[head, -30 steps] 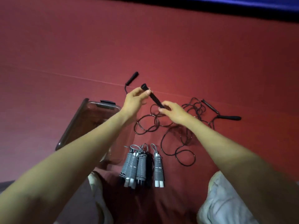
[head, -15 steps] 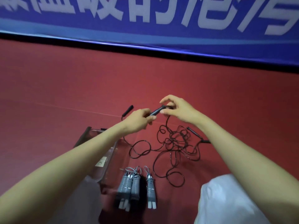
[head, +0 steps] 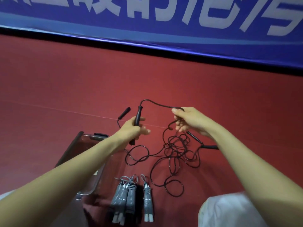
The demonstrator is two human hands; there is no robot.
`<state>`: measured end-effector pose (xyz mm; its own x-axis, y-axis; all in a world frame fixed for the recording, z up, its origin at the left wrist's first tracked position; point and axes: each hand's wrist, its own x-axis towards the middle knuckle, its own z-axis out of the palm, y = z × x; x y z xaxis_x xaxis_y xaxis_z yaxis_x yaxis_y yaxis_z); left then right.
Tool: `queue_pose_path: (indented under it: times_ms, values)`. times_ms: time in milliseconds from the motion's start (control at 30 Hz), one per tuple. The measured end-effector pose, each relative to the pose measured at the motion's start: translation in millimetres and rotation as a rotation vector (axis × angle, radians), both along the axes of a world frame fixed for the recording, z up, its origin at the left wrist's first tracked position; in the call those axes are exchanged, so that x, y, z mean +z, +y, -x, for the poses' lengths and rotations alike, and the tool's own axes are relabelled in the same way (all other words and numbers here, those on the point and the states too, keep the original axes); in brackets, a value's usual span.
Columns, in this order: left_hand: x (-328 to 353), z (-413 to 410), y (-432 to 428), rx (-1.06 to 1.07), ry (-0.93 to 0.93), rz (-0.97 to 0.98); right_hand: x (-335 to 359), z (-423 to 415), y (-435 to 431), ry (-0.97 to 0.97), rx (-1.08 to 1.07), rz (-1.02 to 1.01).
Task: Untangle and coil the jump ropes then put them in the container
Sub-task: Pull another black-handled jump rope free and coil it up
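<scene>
1. Clear container [head: 66, 151] on red floor [head: 49, 95], left of centre, toward near edge. Dark latch [head: 100, 134] on its far rim. Left forearm crosses over it; contents unreadable.
2. Loose black handle [head: 124, 113] flat on floor, just beyond left hand, its cord running down behind the hand.
3. Left hand [head: 132, 128] raised off floor, fingers wrapped round a second black handle [head: 139, 114]. Handle near upright, cord end up.
4. Grey coiled ropes [head: 129, 197] at near edge, just right of container. Wound bundles side by side, white tips pointing at near edge, cord loops at far end.
5. Black cord [head: 157, 104] leaves top of held handle, arcs over to right hand, clear of floor.
6. Tangle [head: 177, 149] of black cord on floor, below and between the hands; loose loops trail toward near edge, next to grey bundles.
7. Right hand [head: 188, 120] raised, thumb and forefinger pinching the cord, remaining fingers loosely curled. Cord drops from it into tangle. Hands apart, roughly level.
8. Two more handles [head: 196, 138] on floor right of tangle, partly hidden behind right wrist.
9. White-clad knee [head: 229, 210] at near right corner.
10. Blue banner [head: 147, 38] with white lettering along far edge of floor.
</scene>
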<state>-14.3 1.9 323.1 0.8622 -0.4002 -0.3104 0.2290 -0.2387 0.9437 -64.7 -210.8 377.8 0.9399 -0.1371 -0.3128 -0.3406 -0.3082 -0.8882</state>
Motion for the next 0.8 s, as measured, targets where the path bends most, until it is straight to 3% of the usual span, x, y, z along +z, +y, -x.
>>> queue_pose_path:
  times_ms: [233, 300, 367, 467, 600, 667, 800]
  values:
    - [4.8, 9.3, -19.7, -0.271, -0.115, 0.129, 5.0, -15.0, 21.9, 0.070, -0.093, -0.465]
    - [4.0, 11.8, -23.2, -0.223, -0.157, 0.148, 4.9, -18.3, 23.3, 0.044, -0.107, -0.536]
    - [5.2, 9.8, -23.1, -0.113, -0.149, 0.183, 3.4, -22.0, 22.8, 0.007, -0.102, -0.552]
    - [13.2, 2.3, -18.0, -0.059, -0.122, 0.269, -7.2, -25.2, 22.1, -0.060, -0.060, -0.392]
    - [25.3, -4.6, -13.6, -0.009, -0.026, 0.426, -15.8, -21.4, 30.9, 0.014, 0.085, -0.539]
    - [36.1, -9.4, -9.9, 0.048, 0.023, 0.508, -14.9, -21.7, 40.2, 0.019, 0.121, -0.394]
    - [53.1, -23.8, 2.6, 0.168, 0.037, 0.652, -42.6, -18.8, 36.2, 0.136, 0.490, 0.369]
